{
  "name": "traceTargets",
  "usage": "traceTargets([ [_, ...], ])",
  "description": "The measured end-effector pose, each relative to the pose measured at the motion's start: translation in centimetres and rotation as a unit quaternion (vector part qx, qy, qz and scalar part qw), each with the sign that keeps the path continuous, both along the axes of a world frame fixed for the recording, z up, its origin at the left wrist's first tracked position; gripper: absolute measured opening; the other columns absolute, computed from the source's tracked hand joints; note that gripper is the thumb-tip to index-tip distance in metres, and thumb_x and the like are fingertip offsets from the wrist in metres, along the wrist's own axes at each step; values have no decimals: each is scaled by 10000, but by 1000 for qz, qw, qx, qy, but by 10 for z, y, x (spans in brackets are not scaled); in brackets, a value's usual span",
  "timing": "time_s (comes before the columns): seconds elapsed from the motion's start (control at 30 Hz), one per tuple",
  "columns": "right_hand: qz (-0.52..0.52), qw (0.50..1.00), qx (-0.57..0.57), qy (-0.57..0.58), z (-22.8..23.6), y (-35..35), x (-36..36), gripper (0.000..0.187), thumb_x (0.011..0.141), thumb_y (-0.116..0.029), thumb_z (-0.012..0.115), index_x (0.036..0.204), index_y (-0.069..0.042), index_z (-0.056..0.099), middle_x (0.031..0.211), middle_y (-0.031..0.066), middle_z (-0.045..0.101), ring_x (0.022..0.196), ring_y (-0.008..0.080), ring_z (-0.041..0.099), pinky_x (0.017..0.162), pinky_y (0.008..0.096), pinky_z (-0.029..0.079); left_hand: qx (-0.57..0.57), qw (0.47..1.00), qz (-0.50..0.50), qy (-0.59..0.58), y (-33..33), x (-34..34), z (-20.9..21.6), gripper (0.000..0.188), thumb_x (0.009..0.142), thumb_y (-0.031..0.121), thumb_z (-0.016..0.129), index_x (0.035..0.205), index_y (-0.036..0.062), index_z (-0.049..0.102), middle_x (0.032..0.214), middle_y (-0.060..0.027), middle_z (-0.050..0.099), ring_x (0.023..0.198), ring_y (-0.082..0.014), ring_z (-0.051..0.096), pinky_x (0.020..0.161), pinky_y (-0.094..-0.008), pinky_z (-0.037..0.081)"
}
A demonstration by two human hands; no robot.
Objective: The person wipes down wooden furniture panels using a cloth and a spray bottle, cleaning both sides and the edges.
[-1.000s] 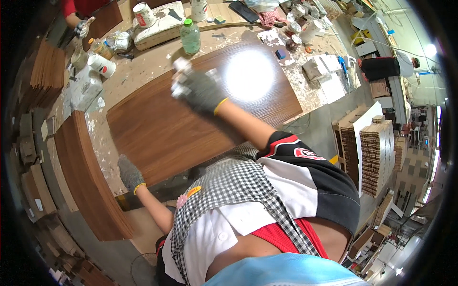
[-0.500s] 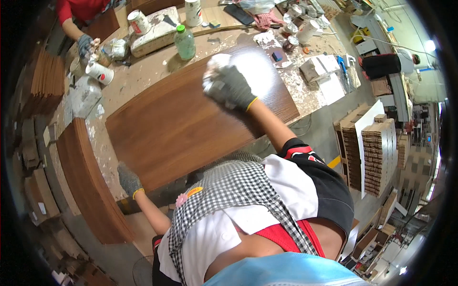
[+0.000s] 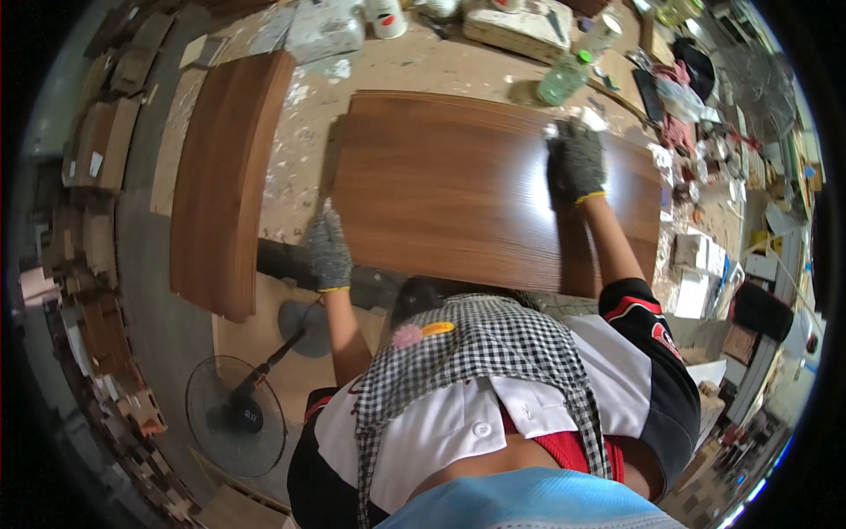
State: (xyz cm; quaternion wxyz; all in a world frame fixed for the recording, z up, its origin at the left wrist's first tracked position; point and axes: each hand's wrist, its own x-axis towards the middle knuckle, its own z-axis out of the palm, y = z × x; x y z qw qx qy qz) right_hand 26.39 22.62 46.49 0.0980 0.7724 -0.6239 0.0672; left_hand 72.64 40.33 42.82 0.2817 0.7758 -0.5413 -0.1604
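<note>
A large brown wood-grain panel [image 3: 458, 185] lies flat on a dusty workbench [image 3: 300, 167]. My right hand [image 3: 577, 160], in a grey knit glove, presses a white cloth [image 3: 589, 120] onto the panel near its far right corner. Only the cloth's edges show past the fingers. My gloved left hand [image 3: 328, 251] grips the panel's near left edge, fingers on top.
A second long brown panel [image 3: 220, 176] lies on the bench to the left. A green plastic bottle [image 3: 564, 79], cups and tools crowd the far edge. Clutter and boxes fill the right side. A floor fan [image 3: 236, 414] stands below left, with stacked wood pieces along the left rim.
My right hand has slid the cloth along the panel's far side toward its right corner. My head view has swung, and the left hand has stayed at the near edge.
</note>
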Motion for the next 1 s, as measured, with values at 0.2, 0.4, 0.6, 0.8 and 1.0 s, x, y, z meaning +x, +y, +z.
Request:
traceTargets([
  [0.2,150,981,79,-98,-18,-70,249,417,984,-311,502,1301,-50,572,1370,212,547,1275,413,521,1096,524,392,-2,994,38,106,-5,-4,3,443,1099,307,429,1400,29,597,1363,-192,639,1215,-346,617,1047,-399,468],
  [0.4,353,930,78,-65,-32,-120,384,209,878,-289,648,908,-142,792,901,152,766,863,326,748,710,481,571,-60,998,32,20,-6,-7,8,492,1064,342,500,1459,50,528,1369,-308,570,1224,-478,552,1047,-506,440],
  [0.6,528,811,-19,-250,18,44,344,351,873,-311,712,1196,-172,693,1155,130,707,967,340,686,851,512,541,-99,909,272,301,52,-43,-39,818,979,442,660,1551,-37,326,1566,-233,394,1445,-325,383,1179,-453,326],
  [0.8,301,936,60,-174,-9,-106,312,272,934,-320,623,1145,-178,722,1289,84,659,1163,324,616,929,463,527,-32,834,235,497,46,-57,-3,876,970,537,633,1543,-50,325,1509,-246,458,1386,-351,452,1139,-432,368],
  [1.0,367,923,-26,-108,-13,-42,344,181,884,-257,622,957,-132,731,1176,103,651,1163,326,580,952,441,503,57,866,275,413,47,-56,-25,893,987,617,539,1539,-53,329,1545,-280,418,1392,-420,446,1140,-455,370],
])
